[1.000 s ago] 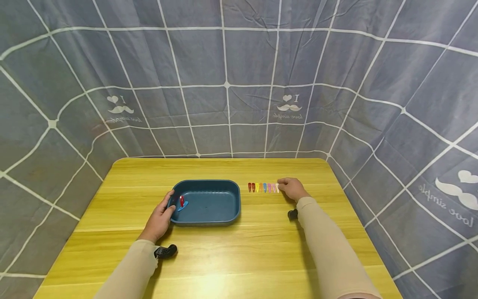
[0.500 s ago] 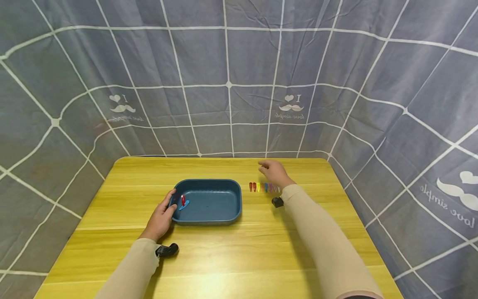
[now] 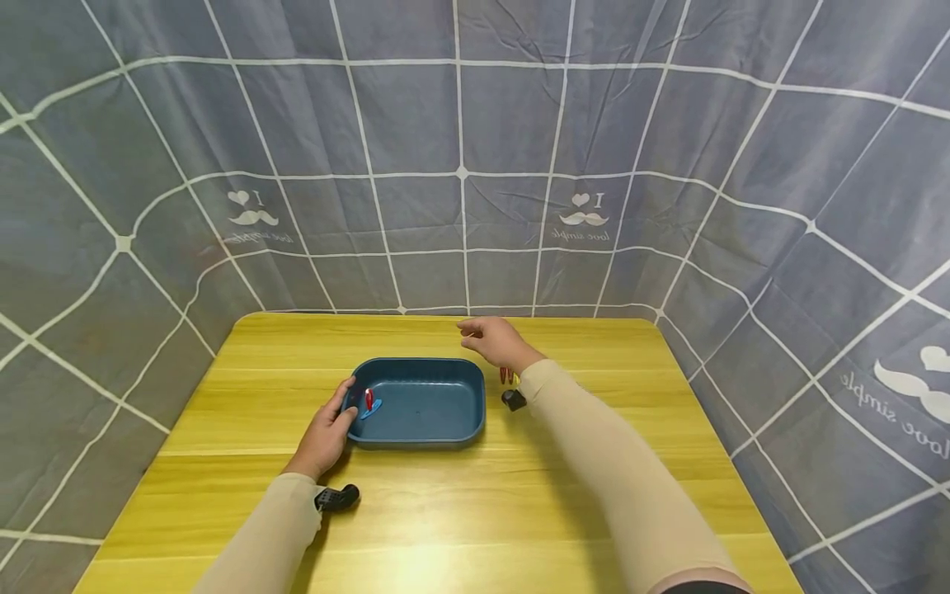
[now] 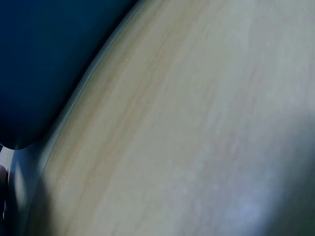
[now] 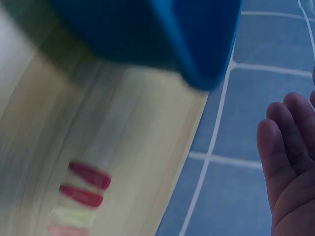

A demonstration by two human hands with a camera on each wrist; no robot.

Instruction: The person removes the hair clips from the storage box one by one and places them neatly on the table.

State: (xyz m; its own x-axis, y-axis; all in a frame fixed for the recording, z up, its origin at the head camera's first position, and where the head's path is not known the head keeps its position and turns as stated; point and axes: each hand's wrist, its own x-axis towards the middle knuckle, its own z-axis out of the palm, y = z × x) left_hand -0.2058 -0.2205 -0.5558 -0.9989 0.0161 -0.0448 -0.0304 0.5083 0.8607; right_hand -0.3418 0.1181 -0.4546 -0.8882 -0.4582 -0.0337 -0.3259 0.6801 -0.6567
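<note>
My left hand [image 3: 321,439] holds the left end of a dark blue plastic tray [image 3: 430,417], thumb over the rim and fingers along the outer side. Inside the tray, near its left end, lie a red snap hair clip [image 3: 369,399] and a blue one [image 3: 373,410]. My right hand [image 3: 496,340] hovers by the tray's back right corner. Its thumb and forefinger pinch a small pale sliver, a hair clip [image 3: 471,335], mostly hidden. In the right wrist view its other fingers [image 5: 269,147] are stretched out. Red hair clips [image 5: 90,174] lie on the table below.
A yellow clip [image 5: 74,216] and a pink-orange one [image 5: 69,230] follow the red ones in a row; the right forearm covers the others in the head view. The wooden table [image 3: 445,520] ends at a grey checked curtain [image 3: 416,214]. Black wrist cameras [image 3: 337,498] jut from both sleeves.
My right hand has lifted from the right end of the clip row and swung left over it to the tray's corner. The left hand keeps its hold on the tray.
</note>
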